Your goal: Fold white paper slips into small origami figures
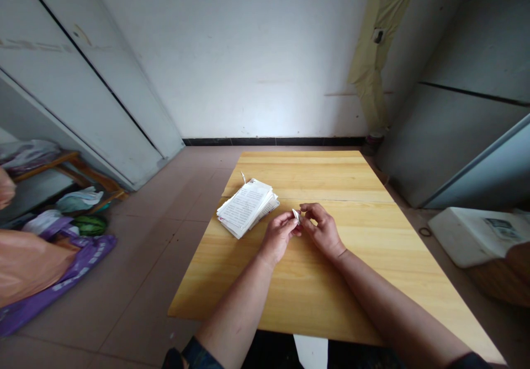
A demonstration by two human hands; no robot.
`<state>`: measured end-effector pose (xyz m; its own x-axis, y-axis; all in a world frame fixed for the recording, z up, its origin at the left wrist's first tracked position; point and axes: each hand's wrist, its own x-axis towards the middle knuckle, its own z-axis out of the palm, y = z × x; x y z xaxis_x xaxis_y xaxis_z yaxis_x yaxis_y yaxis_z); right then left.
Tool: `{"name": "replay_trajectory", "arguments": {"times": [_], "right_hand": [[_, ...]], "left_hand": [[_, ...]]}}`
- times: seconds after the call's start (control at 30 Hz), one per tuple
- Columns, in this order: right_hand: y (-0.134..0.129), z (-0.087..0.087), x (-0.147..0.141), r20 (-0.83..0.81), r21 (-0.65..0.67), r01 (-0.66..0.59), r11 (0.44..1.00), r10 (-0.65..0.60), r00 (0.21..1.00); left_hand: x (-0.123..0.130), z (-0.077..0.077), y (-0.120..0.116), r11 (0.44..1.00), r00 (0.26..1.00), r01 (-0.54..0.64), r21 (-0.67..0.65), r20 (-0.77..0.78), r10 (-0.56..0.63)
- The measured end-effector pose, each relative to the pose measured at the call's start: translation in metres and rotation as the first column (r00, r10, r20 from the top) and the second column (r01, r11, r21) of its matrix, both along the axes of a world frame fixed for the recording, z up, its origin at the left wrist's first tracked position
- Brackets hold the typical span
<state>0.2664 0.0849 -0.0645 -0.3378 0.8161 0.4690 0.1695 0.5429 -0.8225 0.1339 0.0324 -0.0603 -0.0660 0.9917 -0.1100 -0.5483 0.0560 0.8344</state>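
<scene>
Forearms (238,316) reaching in, we're pinching a small folded paper (296,215) between left hand (278,235) and right hand (325,231), left one nearer the loose paper stack (246,207).

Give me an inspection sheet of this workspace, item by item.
Surface: light wooden table, a seam running across it.
Job's things: small folded white paper held up between both hands; stack of printed paper sheets lying left of the hands, a small paper scrap poking out behind it.
Clutter: on the floor at left, a purple printed bag, peach plastic bag and watermelon.
Grippers: left hand and right hand pinch the paper in their fingertips.
Cables: nothing seen.
Surroundings: white wall, tiled floor, white foam box at right, yellow tape on the wall.
</scene>
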Motion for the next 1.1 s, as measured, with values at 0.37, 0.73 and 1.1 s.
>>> {"name": "replay_trajectory", "arguments": {"times": [0.37,0.73,1.1], "right_hand": [[-0.0008,0.0037,-0.0008,-0.016,0.002,-0.120,0.993,0.120,0.993],[-0.0013,0.0054,0.0019,0.000,-0.038,-0.096,0.995,0.096,0.995],[0.0005,0.0024,-0.0004,-0.209,-0.280,-0.169,0.945,0.112,0.972]], "left_hand": [[-0.0034,0.0074,-0.0009,0.998,0.999,0.031,-0.046,0.026,-0.030],[-0.0053,0.0042,0.0004,0.998,0.999,0.033,-0.059,0.006,-0.032],[-0.0038,0.0063,-0.0008,0.997,0.999,0.004,-0.079,-0.045,-0.008]]}}
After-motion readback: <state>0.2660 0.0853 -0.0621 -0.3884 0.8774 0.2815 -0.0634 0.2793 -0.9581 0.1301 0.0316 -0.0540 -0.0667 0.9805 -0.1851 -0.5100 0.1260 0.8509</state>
